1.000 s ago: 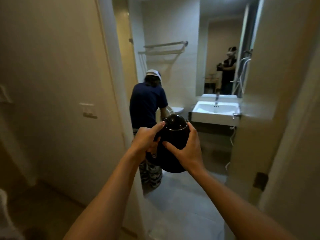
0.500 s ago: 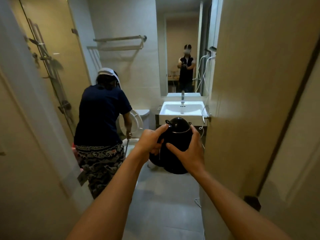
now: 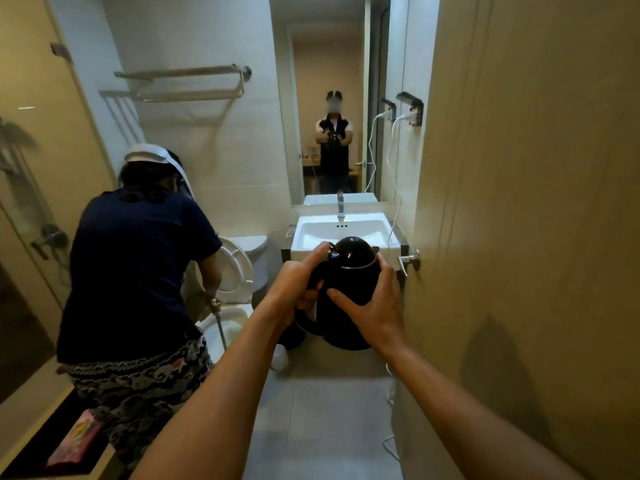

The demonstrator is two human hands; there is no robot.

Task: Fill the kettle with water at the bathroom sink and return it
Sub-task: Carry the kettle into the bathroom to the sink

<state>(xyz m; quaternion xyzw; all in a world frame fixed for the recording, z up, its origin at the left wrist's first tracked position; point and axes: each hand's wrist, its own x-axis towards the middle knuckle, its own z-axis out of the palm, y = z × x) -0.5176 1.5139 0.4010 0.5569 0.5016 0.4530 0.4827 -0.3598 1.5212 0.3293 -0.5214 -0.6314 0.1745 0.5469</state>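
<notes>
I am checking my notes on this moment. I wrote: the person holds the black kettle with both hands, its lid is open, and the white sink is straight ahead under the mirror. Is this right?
Not quite. In the head view the kettle's lid is closed, not open. The rest holds: the left hand and right hand both hold the black kettle, and the white sink is straight ahead under the mirror.

Both hands out front holding a black kettle (image 3: 349, 289), lid shut. Left hand (image 3: 294, 289) wraps the handle side, right hand (image 3: 372, 308) is flat on the body. White sink (image 3: 343, 233) and tap (image 3: 340, 202) sit straight ahead under the mirror (image 3: 332, 98); another person (image 3: 138, 271) bends over the toilet (image 3: 235, 271) on the left.
</notes>
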